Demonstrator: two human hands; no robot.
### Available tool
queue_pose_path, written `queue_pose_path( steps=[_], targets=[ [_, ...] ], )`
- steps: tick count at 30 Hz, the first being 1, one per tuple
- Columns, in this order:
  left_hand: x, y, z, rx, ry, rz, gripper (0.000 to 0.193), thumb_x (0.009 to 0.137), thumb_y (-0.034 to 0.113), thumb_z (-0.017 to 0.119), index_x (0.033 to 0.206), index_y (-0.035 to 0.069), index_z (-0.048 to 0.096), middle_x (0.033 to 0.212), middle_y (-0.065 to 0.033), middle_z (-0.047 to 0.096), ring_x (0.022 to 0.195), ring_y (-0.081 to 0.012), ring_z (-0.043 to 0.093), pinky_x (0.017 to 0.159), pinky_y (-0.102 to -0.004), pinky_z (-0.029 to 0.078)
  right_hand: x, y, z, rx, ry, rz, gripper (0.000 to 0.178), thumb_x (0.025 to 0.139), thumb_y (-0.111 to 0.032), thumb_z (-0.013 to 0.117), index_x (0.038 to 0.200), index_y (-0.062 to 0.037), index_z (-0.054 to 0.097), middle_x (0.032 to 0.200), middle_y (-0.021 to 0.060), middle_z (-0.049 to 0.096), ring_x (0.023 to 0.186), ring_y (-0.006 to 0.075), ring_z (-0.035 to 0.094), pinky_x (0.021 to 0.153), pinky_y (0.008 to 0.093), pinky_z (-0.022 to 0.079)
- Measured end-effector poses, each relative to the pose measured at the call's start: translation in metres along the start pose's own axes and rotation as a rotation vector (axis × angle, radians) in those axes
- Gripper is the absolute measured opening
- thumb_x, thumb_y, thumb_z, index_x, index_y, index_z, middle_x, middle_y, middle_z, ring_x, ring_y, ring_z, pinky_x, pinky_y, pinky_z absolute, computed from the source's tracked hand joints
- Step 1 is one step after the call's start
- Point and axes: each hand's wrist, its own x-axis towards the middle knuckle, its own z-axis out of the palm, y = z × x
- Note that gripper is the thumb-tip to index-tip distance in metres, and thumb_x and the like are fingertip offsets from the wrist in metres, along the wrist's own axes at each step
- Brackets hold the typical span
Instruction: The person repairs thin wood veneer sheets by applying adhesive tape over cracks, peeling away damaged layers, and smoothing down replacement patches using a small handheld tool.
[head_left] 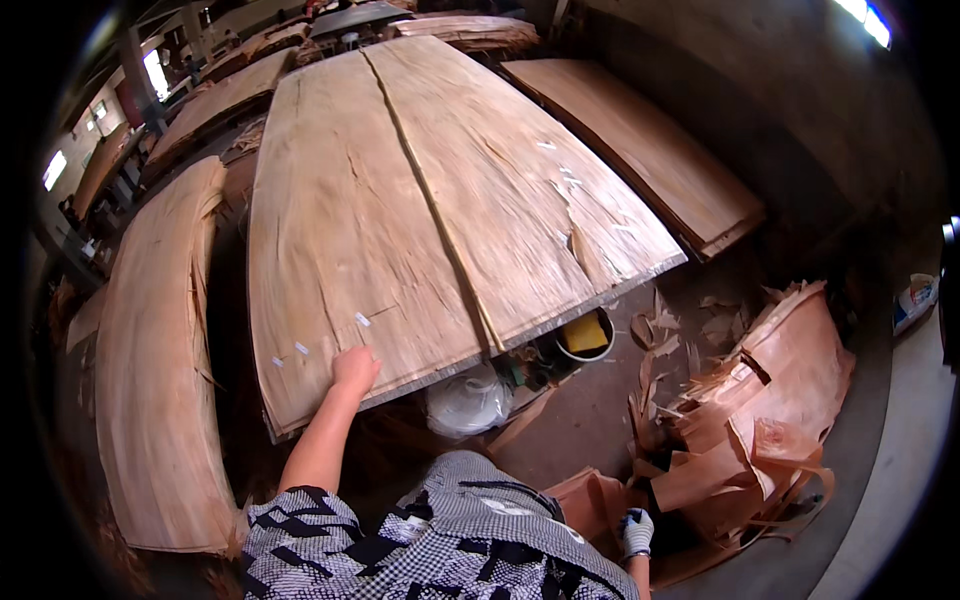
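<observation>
A large sheet of thin wood veneer (340, 230) lies on a stack in front of me, with a second sheet (520, 190) overlapping it along a long seam. My left hand (355, 368) is bare and rests on the near edge of the left sheet, fingers curled over the edge. Small white tape patches (362, 319) sit on the veneer just beyond that hand. My right hand (636, 531), in a white and blue glove, hangs low by my side next to a heap of torn veneer scraps (760, 420); it holds nothing that I can see.
More veneer stacks lie at the left (160, 360) and at the far right (640, 150). Under the near edge stand a bucket with a yellow thing in it (585, 335) and a white plastic bag (467, 403). Bare concrete floor (900, 470) runs at the right.
</observation>
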Motion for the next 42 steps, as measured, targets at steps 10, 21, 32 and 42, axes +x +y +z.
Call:
queue_pose_path(
  steps=[10,21,32,42],
  targets=[
    [-0.025,0.211,0.031,-0.201,-0.228,0.897,0.03,0.079,0.028,0.058,0.101,0.008,0.06,0.092,-0.014,0.061,0.09,-0.032,0.056,0.079,-0.0413,0.046,0.017,-0.062,-0.085,0.667,0.293,0.175,0.005,0.088,-0.012,0.05,0.092,-0.0144,0.051,0.066,-0.0004,0.054,0.046,0.008,0.045,0.039,0.0201,0.035],
    [-0.123,0.245,0.067,-0.165,-0.634,0.635,0.032,0.079,0.018,0.059,0.109,0.005,0.059,0.102,-0.0158,0.061,0.094,-0.0325,0.057,0.08,-0.0385,0.046,0.153,-0.012,-0.264,0.781,0.732,0.334,0.023,0.086,-0.008,0.052,0.107,-0.0121,0.057,0.074,-0.0018,0.052,0.048,0.0096,0.046,0.042,0.0246,0.044],
    [-0.132,0.291,0.02,0.014,-0.586,0.577,0.035,0.077,0.018,0.062,0.109,0.005,0.058,0.101,-0.0146,0.062,0.093,-0.0319,0.058,0.08,-0.0381,0.046,0.293,-0.018,-0.318,0.99,0.662,0.451,0.037,0.081,-0.004,0.054,0.117,-0.015,0.055,0.119,0.007,0.048,0.097,0.0216,0.05,0.062,0.0356,0.052],
    [-0.102,0.433,0.012,-0.459,-0.446,0.745,0.046,0.083,0.01,0.055,0.127,0.002,0.042,0.135,-0.018,0.038,0.126,-0.0297,0.035,0.104,-0.0357,0.027,0.098,-0.122,-0.184,1.357,0.023,-0.072,0.042,0.085,-0.008,0.056,0.126,-0.0032,0.047,0.113,0.0046,0.056,0.092,0.0118,0.054,0.081,0.0254,0.046]
  ],
)
